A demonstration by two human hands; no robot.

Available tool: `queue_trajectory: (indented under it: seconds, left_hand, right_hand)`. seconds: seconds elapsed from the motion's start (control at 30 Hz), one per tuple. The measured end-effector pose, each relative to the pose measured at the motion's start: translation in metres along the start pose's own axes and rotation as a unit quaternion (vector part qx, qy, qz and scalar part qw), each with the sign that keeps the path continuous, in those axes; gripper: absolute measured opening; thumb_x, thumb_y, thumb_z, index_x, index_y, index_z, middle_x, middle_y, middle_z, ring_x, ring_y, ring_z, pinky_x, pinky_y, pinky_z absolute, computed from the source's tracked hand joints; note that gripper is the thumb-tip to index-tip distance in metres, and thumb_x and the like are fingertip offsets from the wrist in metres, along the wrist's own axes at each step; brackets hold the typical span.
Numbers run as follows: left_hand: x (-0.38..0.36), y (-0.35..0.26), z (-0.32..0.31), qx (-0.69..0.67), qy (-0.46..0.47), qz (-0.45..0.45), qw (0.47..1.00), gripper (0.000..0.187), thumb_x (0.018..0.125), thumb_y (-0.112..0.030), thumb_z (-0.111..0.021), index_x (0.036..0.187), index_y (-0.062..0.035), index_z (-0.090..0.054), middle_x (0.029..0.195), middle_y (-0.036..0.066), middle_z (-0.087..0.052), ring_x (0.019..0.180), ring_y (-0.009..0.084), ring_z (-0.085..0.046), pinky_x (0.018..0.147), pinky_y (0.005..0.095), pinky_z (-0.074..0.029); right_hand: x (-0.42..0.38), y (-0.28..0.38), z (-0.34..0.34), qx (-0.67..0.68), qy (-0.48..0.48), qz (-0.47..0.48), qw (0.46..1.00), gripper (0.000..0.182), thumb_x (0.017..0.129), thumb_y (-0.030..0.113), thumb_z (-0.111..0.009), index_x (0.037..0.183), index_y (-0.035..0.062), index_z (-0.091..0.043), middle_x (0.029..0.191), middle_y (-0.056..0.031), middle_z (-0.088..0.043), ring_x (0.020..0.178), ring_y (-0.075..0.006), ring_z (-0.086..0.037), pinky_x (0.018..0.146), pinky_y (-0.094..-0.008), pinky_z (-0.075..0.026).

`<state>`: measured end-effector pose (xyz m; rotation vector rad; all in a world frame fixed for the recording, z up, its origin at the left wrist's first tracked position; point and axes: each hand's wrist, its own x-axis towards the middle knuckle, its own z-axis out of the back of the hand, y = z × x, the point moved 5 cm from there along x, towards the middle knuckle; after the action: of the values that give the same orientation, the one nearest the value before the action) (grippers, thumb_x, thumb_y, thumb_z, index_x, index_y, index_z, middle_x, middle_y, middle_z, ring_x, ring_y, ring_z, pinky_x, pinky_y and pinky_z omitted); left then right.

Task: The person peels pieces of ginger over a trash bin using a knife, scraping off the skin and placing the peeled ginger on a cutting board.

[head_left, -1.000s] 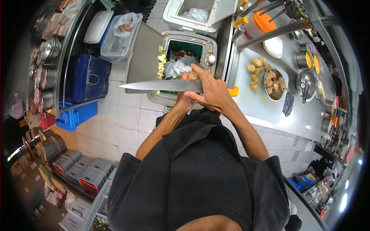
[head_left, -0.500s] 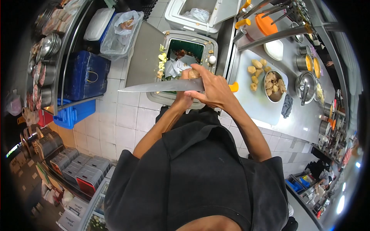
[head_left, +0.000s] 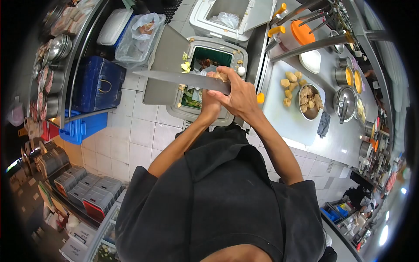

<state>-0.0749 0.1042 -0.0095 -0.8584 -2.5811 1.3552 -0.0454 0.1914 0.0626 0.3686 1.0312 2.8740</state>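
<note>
My right hand (head_left: 240, 96) is closed around a large kitchen knife (head_left: 183, 79). Its long blade points left, and a yellow handle end shows past the hand. Just behind the blade, my left hand (head_left: 211, 105) holds a knobby brown piece that looks like ginger (head_left: 221, 76); blade and right fingers partly cover it. Both hands are over an open grey waste bin (head_left: 239, 49) containing paper, green leaves and dark scraps. On the white cutting board (head_left: 279, 120) at the right lie several pale yellow peeled pieces (head_left: 288, 83). A steel bowl (head_left: 310, 115) there contains knobby pieces.
A white bin (head_left: 200, 26) with a plastic bag stands beyond the grey one. Right of the board are a grey cloth (head_left: 324, 124) and steel pots (head_left: 344, 76). Blue crates (head_left: 94, 85) and a bagged container (head_left: 139, 41) are at the left. Metal shelf bars overhang the counter.
The knife blade has swung upward at its tip and is blurred. Both hands are slightly higher, and some scraps at the bin's left edge have gone from there.
</note>
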Motion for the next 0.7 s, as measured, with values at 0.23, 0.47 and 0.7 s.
queue_trajectory:
  seconds: [0.23,0.47,0.7]
  left_hand:
    - [-0.006,-0.003,-0.002,0.012,-0.031,0.056,0.998,0.024,0.104,-0.032,-0.041,0.108,-0.0097,-0.048,0.099,-0.001,-0.053,0.093,0.0091,-0.053,0.081,0.0276,-0.047]
    - [0.006,0.014,0.015,0.166,-0.069,-0.073,0.981,0.019,0.100,-0.028,-0.046,0.108,-0.0113,-0.049,0.092,0.001,-0.053,0.087,0.0087,-0.053,0.071,0.0257,-0.046]
    - [0.005,0.015,0.015,0.056,-0.048,0.118,0.990,0.023,0.099,-0.024,-0.045,0.108,-0.0048,-0.052,0.088,0.003,-0.059,0.085,0.0153,-0.059,0.076,0.0310,-0.048]
  right_hand:
    - [-0.002,-0.010,0.005,0.003,-0.028,0.064,0.998,0.071,0.076,0.062,-0.070,0.122,0.0095,-0.056,0.105,-0.0138,-0.068,0.082,-0.0352,-0.068,0.067,-0.0404,-0.054]
    - [0.003,-0.004,-0.005,0.004,-0.032,-0.007,0.999,0.070,0.075,0.063,-0.071,0.118,0.0086,-0.057,0.099,-0.0109,-0.068,0.079,-0.0320,-0.069,0.067,-0.0389,-0.055]
    - [0.007,-0.010,-0.006,-0.017,-0.027,0.046,0.998,0.065,0.077,0.065,-0.067,0.109,0.0083,-0.060,0.095,-0.0118,-0.068,0.079,-0.0341,-0.068,0.064,-0.0402,-0.054]
